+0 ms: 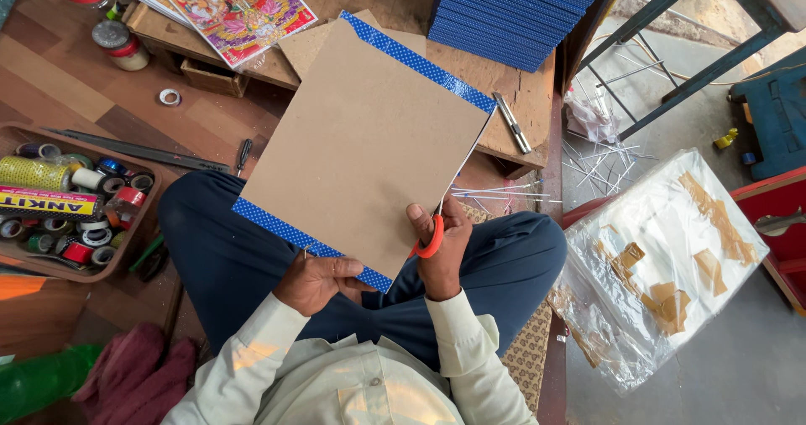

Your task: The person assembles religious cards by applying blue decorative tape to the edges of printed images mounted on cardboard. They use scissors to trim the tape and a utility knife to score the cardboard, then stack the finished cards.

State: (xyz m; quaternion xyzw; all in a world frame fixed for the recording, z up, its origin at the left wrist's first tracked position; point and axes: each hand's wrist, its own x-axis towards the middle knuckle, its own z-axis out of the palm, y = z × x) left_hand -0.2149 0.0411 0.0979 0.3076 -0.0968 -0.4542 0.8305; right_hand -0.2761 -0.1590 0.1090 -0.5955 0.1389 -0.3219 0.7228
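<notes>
Cardboard sheet [361, 139] with blue tape [420, 62] along two opposite edges is held up over the person's lap, tilted so its flat brown face looks toward the head camera and its far end hangs above the low wooden table [529, 106]. The left hand [317, 280] grips the near taped edge, fingers curled under and thumb pressed on top, which seems to be what keeps the sheet steady and angled. The right hand [441, 253] has its fingers through the orange handles of a pair of scissors [432, 233], closed around them, with the blades running up along the sheet's right edge (I can't tell how far apart the blades are, they're thin and mostly edge-on). My guess is the sheet is lifted off the table so the scissors can travel freely along that side.

Sitting cross-legged puts everything within arm's reach: a tray of tape rolls [67, 207] by the left knee, a stack of blue boards [512, 13] at the far end of the table, a utility knife [510, 123] lying next to the sheet's far corner, and colourful printed pictures [235, 5] further back. A clear plastic bag of brown offcuts [663, 257] sits on the floor to the right, well apart from the hands.
</notes>
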